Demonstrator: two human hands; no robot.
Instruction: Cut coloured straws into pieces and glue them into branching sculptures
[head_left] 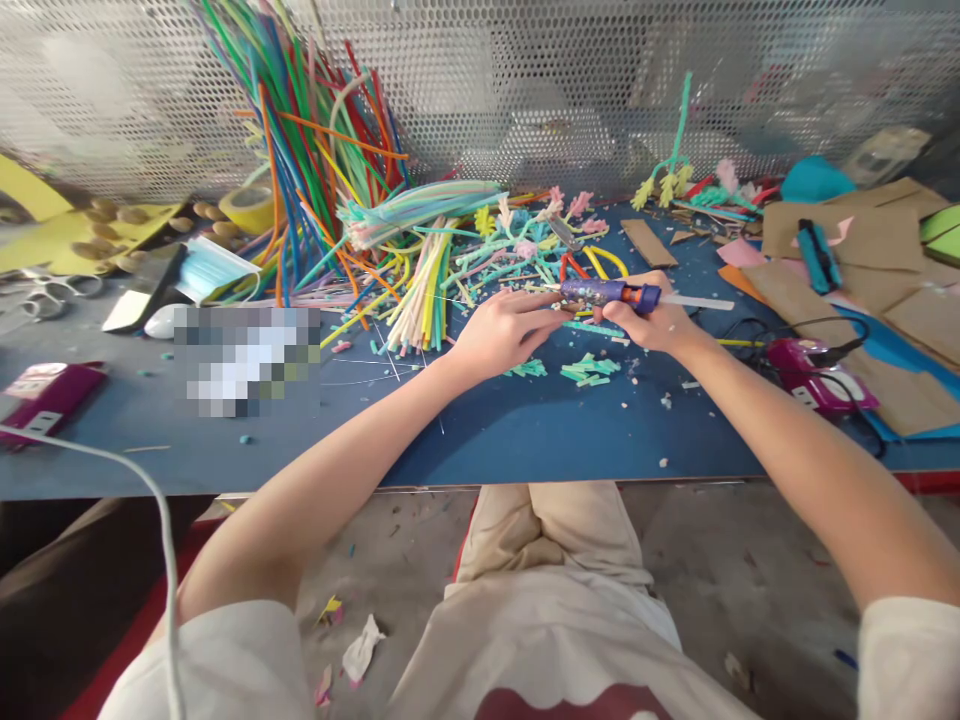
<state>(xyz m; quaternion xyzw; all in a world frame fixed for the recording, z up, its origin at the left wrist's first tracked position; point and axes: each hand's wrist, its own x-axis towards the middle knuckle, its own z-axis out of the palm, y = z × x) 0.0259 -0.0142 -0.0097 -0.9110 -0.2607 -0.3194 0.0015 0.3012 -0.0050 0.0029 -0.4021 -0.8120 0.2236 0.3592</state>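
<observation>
My right hand (651, 312) is wrapped round a purple glue gun (589, 291). From its back end a whitish glue stick (705, 302) sticks out to the right, and its tip points left. Just under that tip is my left hand (508, 325), its fingers drawn together; whatever they may pinch is hidden. Short cut green pipe cleaner pieces (590, 369) lie on the blue table below both hands. Left of my left hand rests a bundle of pale and yellow pipe cleaners (424, 290). Yellow-handled pliers (606, 262) lie behind the glue gun.
Long coloured pipe cleaners (300, 130) lean on the perforated metal panel (525, 90). Cardboard pieces (844, 235), a teal cutter (817, 255) and a magenta box (814, 375) with black cable are on the right. Scissors (56, 290) and yellow tape (247, 208) sit left. A white cable (161, 520) crosses the table edge.
</observation>
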